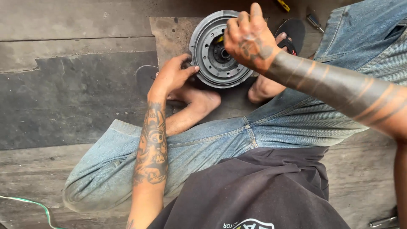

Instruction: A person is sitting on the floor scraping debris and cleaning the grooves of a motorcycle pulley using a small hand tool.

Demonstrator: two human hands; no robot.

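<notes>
A round grey metal clutch-like drum (pixel 207 63), with a ring of holes and a dark hub, lies on the floor between my bare feet. My left hand (pixel 173 76) grips its left rim with thumb and fingers. My right hand (pixel 248 39) hovers over the drum's right side, fingers curled around a small tool with a yellow part showing at the hub; the tool itself is mostly hidden.
I sit on a worn wooden floor in blue jeans. A black sandal (pixel 292 34) lies beyond the drum, a screwdriver (pixel 314 21) and a yellow-handled tool (pixel 283 5) farther back. A green-white wire (pixel 29 204) runs at the lower left. Metal tools (pixel 383 220) lie at the lower right.
</notes>
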